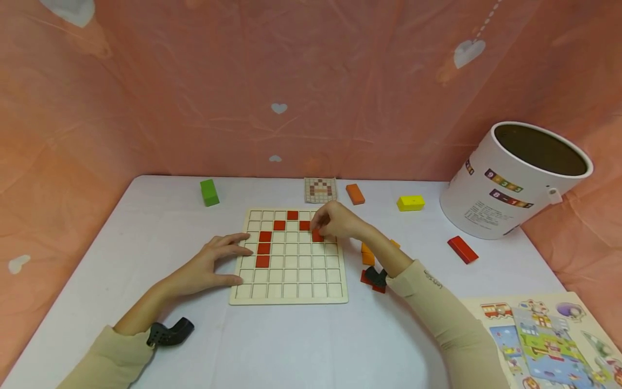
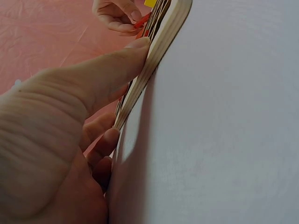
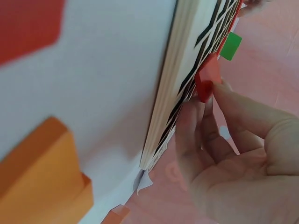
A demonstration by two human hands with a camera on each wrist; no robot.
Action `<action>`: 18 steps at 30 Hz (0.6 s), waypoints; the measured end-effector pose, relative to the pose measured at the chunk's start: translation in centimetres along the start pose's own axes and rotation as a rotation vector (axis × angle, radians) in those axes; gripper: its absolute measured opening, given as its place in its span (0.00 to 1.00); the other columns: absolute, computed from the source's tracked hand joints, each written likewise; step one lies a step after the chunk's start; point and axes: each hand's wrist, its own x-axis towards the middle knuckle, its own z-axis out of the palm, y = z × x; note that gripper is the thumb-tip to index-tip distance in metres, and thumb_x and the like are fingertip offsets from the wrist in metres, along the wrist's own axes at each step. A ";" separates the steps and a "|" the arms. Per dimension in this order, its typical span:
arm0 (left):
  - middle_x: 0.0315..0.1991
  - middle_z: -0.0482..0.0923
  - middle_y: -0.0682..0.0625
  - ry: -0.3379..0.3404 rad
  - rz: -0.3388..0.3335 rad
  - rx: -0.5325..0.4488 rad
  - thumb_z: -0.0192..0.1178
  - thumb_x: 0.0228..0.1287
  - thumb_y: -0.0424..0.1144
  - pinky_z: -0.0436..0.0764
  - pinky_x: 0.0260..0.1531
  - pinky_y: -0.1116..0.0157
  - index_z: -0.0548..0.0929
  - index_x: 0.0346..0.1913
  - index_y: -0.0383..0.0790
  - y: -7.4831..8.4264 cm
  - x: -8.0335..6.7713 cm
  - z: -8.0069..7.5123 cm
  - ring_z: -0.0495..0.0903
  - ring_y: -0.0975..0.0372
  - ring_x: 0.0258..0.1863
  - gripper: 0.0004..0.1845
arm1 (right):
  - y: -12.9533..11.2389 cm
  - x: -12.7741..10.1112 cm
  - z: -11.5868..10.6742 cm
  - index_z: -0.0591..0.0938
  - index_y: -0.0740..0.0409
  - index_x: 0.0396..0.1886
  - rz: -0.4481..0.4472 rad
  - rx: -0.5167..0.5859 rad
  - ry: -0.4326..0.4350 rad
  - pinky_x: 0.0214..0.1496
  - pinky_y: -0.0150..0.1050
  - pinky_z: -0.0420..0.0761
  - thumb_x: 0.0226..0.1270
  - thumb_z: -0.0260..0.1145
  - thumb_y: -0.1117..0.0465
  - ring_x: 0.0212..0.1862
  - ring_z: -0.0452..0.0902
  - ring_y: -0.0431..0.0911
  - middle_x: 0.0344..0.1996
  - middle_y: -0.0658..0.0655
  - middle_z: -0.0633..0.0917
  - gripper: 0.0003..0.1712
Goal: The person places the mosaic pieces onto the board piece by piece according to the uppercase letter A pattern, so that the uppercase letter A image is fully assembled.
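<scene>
A wooden grid board (image 1: 296,275) lies flat on the table, with several red square tiles (image 1: 264,248) set in its cells. My right hand (image 1: 335,220) is over the board's right side and pinches a red tile (image 3: 208,77) between thumb and fingers, tilted against the grid in the right wrist view. At the left edge, my left hand (image 1: 221,262) rests with its fingers extended. Its thumb (image 2: 126,60) touches the board's rim in the left wrist view. Just behind the board is a small pattern card (image 1: 320,190) showing a coloured grid design.
Orange blocks (image 1: 368,259) and red pieces (image 1: 379,289) lie near the right forearm. Green (image 1: 209,193), orange (image 1: 355,194), yellow (image 1: 410,203) and red (image 1: 462,249) blocks are spread around. A white bucket (image 1: 486,210) stands at right, with a picture board (image 1: 573,302) in front.
</scene>
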 end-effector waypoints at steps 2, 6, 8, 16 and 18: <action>0.75 0.60 0.47 0.000 -0.001 0.001 0.75 0.55 0.50 0.56 0.62 0.35 0.81 0.60 0.50 0.0 0.0 0.0 0.54 0.46 0.72 0.28 | 0.0 0.0 0.0 0.87 0.69 0.36 0.004 -0.014 0.001 0.40 0.35 0.80 0.58 0.65 0.80 0.34 0.78 0.45 0.33 0.57 0.87 0.09; 0.75 0.60 0.47 -0.002 -0.002 -0.001 0.75 0.55 0.50 0.57 0.62 0.35 0.81 0.60 0.50 0.0 0.0 0.0 0.55 0.47 0.71 0.28 | 0.1 -0.2 0.0 0.87 0.70 0.37 0.000 -0.020 -0.001 0.39 0.34 0.79 0.58 0.67 0.79 0.34 0.78 0.45 0.32 0.58 0.87 0.09; 0.75 0.59 0.48 -0.004 -0.003 -0.002 0.75 0.55 0.50 0.57 0.62 0.35 0.81 0.60 0.51 0.0 0.0 0.0 0.55 0.47 0.71 0.28 | 0.2 -0.2 0.0 0.87 0.70 0.38 -0.006 -0.017 -0.002 0.40 0.34 0.79 0.57 0.67 0.79 0.34 0.78 0.45 0.33 0.59 0.87 0.10; 0.75 0.59 0.49 -0.005 -0.017 -0.013 0.74 0.55 0.50 0.56 0.62 0.35 0.81 0.60 0.51 0.0 0.0 0.0 0.54 0.48 0.71 0.28 | 0.1 -0.3 -0.1 0.85 0.72 0.40 -0.044 0.009 -0.012 0.38 0.33 0.78 0.57 0.67 0.79 0.32 0.75 0.45 0.31 0.63 0.83 0.10; 0.75 0.59 0.49 -0.007 -0.022 -0.016 0.74 0.55 0.50 0.56 0.62 0.34 0.81 0.60 0.52 0.1 0.0 0.0 0.54 0.48 0.72 0.28 | 0.1 -0.3 -0.1 0.84 0.72 0.41 -0.053 0.001 -0.026 0.37 0.33 0.77 0.57 0.68 0.79 0.32 0.75 0.44 0.30 0.61 0.83 0.11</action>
